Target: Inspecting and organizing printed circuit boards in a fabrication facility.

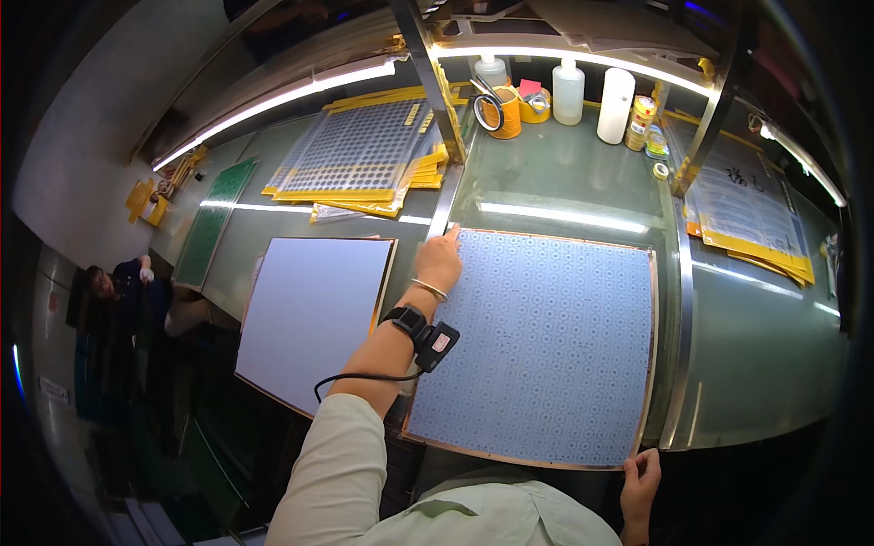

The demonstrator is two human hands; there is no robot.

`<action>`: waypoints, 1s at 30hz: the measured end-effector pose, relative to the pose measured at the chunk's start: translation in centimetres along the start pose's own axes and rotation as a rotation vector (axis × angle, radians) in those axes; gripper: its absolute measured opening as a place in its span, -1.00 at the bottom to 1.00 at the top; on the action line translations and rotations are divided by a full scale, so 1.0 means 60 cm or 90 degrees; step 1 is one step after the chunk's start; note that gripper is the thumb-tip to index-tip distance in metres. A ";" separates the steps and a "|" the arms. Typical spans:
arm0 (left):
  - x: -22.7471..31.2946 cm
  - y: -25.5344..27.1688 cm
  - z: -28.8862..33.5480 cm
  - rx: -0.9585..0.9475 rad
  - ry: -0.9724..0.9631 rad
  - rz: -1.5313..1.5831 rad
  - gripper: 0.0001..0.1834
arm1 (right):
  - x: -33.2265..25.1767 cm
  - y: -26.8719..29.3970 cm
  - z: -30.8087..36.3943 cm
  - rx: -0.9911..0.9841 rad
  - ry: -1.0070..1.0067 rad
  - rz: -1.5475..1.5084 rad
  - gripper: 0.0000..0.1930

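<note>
A large bluish panel (546, 350) with a repeating pattern of small rings and copper-coloured edges lies in front of me on the glass-topped table. My left hand (440, 261) reaches across to its far left corner, fingers closed together at the edge. At the near right corner, my right hand (641, 484) pinches the panel's edge between thumb and fingers. On the left wrist sit a bracelet and a black strapped device (426, 338) with a cable. Beside my left forearm lies a plain pale panel (314, 314) with a thin copper edge, partly covered by the arm.
Yellow-edged film sheets (350, 150) are stacked at the back left, more (751, 200) at the right. Bottles (568, 96) and tape rolls (505, 116) stand at the back. Metal posts (432, 82) rise from the table. A person (118, 291) is at far left.
</note>
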State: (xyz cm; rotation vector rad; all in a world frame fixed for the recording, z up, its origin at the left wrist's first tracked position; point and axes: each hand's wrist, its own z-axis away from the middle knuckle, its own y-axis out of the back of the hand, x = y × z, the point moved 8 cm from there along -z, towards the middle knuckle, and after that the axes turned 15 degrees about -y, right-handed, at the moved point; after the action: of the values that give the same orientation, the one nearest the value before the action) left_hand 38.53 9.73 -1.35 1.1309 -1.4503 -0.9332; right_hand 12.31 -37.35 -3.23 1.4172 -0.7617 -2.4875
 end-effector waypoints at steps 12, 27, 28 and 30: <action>0.014 0.003 -0.006 -0.186 -0.004 -0.171 -0.58 | -0.012 0.006 0.010 0.019 -0.045 0.003 -0.81; 0.037 0.000 0.022 0.063 -0.199 -0.263 -0.56 | -0.347 -0.115 -0.334 0.211 0.586 0.512 -0.58; 0.038 0.001 0.022 0.059 -0.195 -0.255 -0.56 | -0.344 -0.123 -0.350 0.201 0.547 0.549 -0.58; 0.041 0.003 0.021 0.050 -0.191 -0.242 -0.56 | -0.349 -0.122 -0.343 0.223 0.587 0.532 -0.58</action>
State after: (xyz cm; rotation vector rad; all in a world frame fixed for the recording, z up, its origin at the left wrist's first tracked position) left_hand 37.18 7.38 -0.77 1.4004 -1.5486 -1.3672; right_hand 41.44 -29.94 0.21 1.6334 -1.2171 -0.9633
